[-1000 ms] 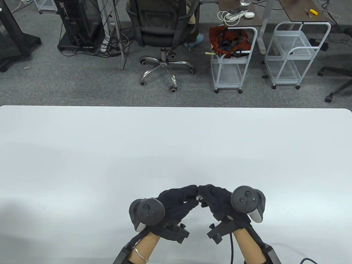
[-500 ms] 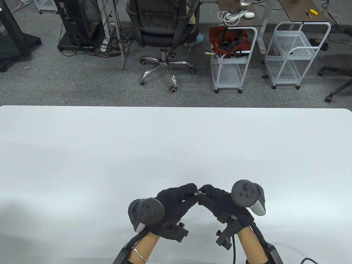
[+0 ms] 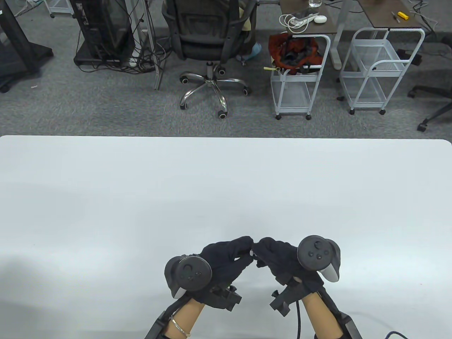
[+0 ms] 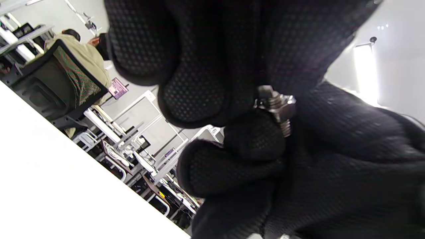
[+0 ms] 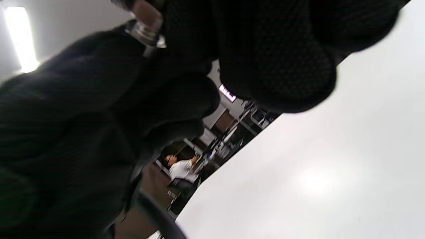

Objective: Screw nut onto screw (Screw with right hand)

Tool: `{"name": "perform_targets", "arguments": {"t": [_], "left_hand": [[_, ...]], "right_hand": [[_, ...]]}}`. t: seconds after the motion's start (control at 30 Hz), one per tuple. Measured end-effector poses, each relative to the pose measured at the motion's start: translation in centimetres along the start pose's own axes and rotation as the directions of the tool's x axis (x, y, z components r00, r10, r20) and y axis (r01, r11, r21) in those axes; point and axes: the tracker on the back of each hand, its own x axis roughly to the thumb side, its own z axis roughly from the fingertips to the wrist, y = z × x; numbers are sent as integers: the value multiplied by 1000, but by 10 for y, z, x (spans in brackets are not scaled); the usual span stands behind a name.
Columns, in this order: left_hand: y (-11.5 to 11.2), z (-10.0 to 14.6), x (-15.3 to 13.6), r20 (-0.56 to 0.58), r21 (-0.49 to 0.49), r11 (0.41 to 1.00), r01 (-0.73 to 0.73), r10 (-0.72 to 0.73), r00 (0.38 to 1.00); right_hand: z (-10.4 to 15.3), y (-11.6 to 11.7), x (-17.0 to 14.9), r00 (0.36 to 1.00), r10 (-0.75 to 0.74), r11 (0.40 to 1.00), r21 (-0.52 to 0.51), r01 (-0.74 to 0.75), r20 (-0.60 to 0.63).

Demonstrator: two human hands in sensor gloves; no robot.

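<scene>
Left hand (image 3: 226,259): seen low in the frame, just left of centre in the table view, fingers curled inward and met tip to tip with the other hand; in the left wrist view the screw is pinched between its fingertips (image 4: 196,96).
Screw (image 4: 280,113): a threaded metal shank, shown right of centre in the left wrist view, tilted, its free end pointed down.
Nut (image 4: 277,103): a hex nut, already sat on the thread, partway along the shank.
Meeting point: a small pale glint (image 3: 251,253) is caught between the two sets of fingertips, above the table (image 3: 226,183).
Right hand (image 3: 279,257): placed low, just right of centre, fingers closed around the nut and screw end; metal (image 5: 146,28) is glimpsed at the upper left of the blurred right wrist view.
</scene>
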Motion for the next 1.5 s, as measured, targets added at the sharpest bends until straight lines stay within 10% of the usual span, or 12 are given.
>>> {"name": "perform_targets", "arguments": {"t": [0.2,0.37,0.57,0.73,0.97,1.17,1.37,1.5], "left_hand": [[3,0,0,-9,20,999,39,-39,999],[-1,0,2,0,2,1000,-4,4,1000],[3,0,2,2,19,999,44,-44,999],[1,1,6,11,16,1000,17,-17,1000],[3,1,6,8,29,998,59,-59,998],[1,0,4,18,13,1000,27,-27,999],[3,0,2,4,24,998,55,-55,998],[2,0,5,19,15,1000,18,-18,1000]], "right_hand": [[-2,1,-1,994,-107,961,253,111,-31],[1,0,-1,1000,-12,999,-37,13,4],[-1,0,1,998,-66,964,256,69,-22],[1,1,1,1000,-16,999,-50,17,19],[-1,-1,2,995,-102,966,236,102,-14],[0,2,0,1000,-21,999,-29,22,10],[-2,1,1,995,-95,955,278,101,-35],[0,0,0,999,-41,999,22,41,10]]}}
